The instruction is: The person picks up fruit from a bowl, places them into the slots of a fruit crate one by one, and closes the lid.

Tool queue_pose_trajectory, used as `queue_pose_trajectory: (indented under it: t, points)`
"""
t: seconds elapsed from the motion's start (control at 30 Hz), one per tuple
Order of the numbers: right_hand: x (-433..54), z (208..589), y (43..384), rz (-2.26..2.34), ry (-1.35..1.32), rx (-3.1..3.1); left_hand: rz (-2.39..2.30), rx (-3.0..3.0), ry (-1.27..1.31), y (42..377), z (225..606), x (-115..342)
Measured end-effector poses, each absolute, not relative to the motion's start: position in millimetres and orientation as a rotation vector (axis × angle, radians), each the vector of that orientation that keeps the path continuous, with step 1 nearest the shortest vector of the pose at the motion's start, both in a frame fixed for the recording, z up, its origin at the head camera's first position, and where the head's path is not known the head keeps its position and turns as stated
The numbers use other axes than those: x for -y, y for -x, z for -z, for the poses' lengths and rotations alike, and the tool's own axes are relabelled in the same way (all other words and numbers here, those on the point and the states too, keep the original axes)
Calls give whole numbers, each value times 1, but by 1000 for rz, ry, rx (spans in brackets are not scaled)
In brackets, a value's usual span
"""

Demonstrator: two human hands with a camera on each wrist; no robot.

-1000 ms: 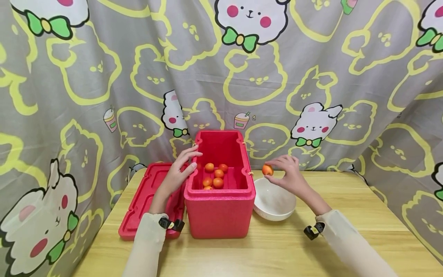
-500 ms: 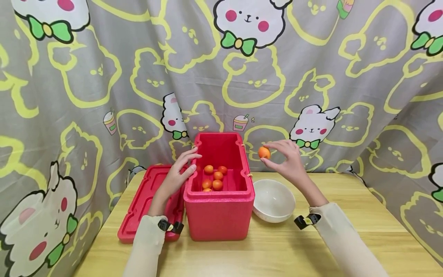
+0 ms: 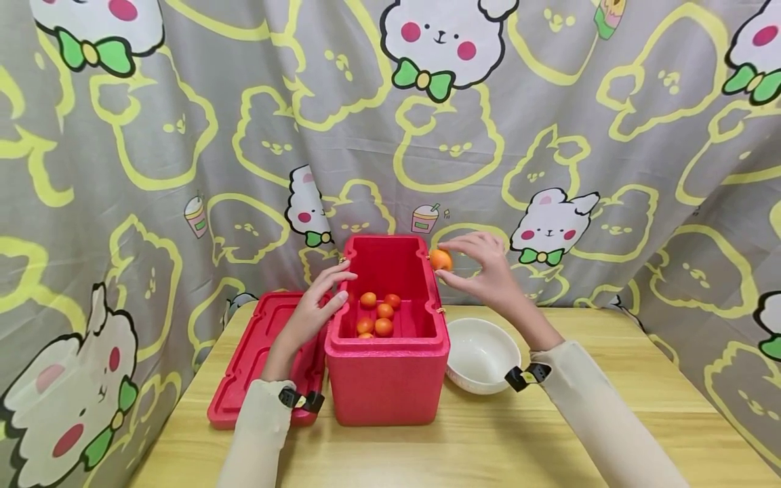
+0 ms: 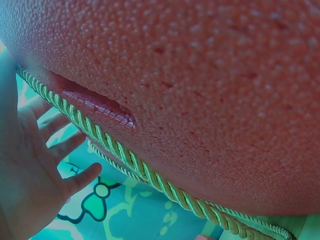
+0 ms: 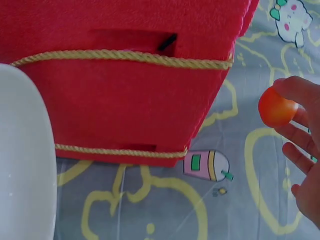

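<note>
My right hand [image 3: 482,268] pinches a small orange-red tomato [image 3: 441,259] between thumb and fingertips, at the right rim of the red foam box [image 3: 387,386]. In the right wrist view the tomato [image 5: 277,107] shows whole, held beyond the box's roped side. Fingers spread, my left hand [image 3: 314,308] rests at the box's left rim. The left wrist view has the hand [image 4: 30,165] beside the box wall and its twisted cord [image 4: 120,152]. Several tomatoes [image 3: 384,327] lie on the box floor.
Right of the box stands a white bowl [image 3: 482,356] with no fruit showing inside. The red lid [image 3: 262,352] lies on the wooden table [image 3: 488,440] to the left, partly under my left forearm. A patterned curtain [image 3: 342,149] hangs close behind the box.
My right hand has lifted the tomato from over the bowl and carried it up and left to the box's right rim. The left hand stays in place.
</note>
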State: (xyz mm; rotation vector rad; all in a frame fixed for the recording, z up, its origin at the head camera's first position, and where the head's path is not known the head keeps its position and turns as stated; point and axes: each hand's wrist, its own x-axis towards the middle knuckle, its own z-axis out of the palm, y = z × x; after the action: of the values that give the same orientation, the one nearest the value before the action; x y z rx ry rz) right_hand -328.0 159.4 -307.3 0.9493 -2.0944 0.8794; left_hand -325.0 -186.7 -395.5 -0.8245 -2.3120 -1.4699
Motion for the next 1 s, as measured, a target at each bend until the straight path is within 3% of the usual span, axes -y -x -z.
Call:
queue_pose_trajectory:
  t: [0.47, 1.0]
  points:
    - [-118, 292, 324, -623, -1187, 2181, 1465, 2309, 825, 324, 395, 186]
    - [-97, 298, 325, -481, -1267, 2212, 1477, 2307, 824, 325, 395, 186]
